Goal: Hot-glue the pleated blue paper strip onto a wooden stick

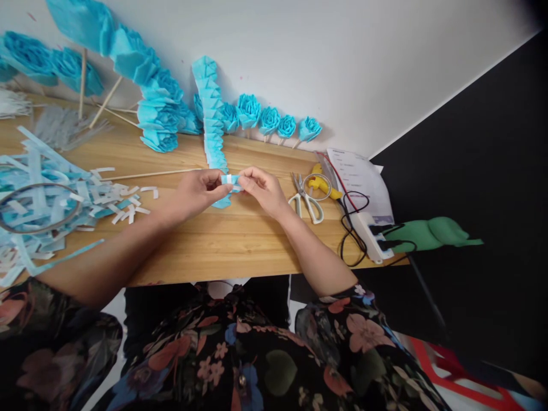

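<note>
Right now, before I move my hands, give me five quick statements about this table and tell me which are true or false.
1. The left hand and right hand hold a small blue paper. True.
2. The scissors lie left of both hands. False: the scissors lie to their right.
3. A yellow glue gun lies near the scissors. True.
4. The flowers by the wall are red. False: the flowers are blue.
5. Paper scraps lie on the table's left side. True.
</note>
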Action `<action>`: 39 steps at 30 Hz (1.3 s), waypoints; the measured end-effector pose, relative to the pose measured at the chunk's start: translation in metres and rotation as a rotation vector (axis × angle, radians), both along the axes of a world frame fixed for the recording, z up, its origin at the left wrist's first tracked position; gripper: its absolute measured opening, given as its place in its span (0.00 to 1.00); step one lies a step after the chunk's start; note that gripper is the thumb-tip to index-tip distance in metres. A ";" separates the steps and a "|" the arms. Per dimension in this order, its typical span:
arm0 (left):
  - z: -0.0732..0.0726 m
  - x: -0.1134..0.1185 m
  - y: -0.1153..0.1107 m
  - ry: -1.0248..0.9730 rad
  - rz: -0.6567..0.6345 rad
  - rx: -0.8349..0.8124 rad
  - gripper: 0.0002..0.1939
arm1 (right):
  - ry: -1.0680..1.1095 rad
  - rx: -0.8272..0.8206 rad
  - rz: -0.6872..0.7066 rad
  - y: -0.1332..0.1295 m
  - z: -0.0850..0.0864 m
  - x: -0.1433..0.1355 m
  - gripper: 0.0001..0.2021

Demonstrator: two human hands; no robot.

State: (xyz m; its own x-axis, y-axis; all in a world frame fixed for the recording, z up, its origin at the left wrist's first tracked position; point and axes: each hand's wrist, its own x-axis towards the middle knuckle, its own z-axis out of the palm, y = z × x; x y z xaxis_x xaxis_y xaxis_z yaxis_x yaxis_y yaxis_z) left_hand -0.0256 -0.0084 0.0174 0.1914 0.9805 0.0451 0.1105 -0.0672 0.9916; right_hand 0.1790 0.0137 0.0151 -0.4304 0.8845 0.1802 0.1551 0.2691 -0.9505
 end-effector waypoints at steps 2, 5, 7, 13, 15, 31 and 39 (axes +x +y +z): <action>-0.004 0.000 0.001 0.078 -0.037 0.057 0.12 | -0.021 0.015 0.012 -0.001 0.000 -0.001 0.27; -0.005 0.001 0.001 0.102 -0.060 0.094 0.13 | -0.032 0.031 -0.002 -0.003 -0.001 -0.002 0.27; -0.001 0.001 0.000 0.078 -0.046 0.075 0.13 | -0.027 0.026 -0.014 -0.002 -0.002 -0.001 0.27; 0.010 -0.001 -0.002 0.007 -0.001 0.029 0.13 | 0.024 0.016 -0.031 0.002 -0.004 0.003 0.28; 0.010 -0.002 -0.001 -0.009 0.012 0.048 0.14 | 0.035 0.010 -0.018 0.003 -0.004 0.004 0.27; -0.008 -0.004 0.007 0.072 0.250 0.401 0.13 | 0.079 0.011 -0.026 0.006 -0.012 0.002 0.20; 0.002 -0.001 -0.006 0.390 0.126 0.546 0.06 | 0.008 0.092 -0.068 0.001 -0.006 -0.001 0.21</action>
State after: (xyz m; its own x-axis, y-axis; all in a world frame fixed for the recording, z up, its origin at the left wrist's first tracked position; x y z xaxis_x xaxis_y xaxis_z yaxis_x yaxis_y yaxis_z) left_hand -0.0262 -0.0143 0.0191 0.1795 0.8525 0.4909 0.4928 -0.5098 0.7051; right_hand 0.1777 0.0146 0.0093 -0.3681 0.8912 0.2650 0.1680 0.3441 -0.9238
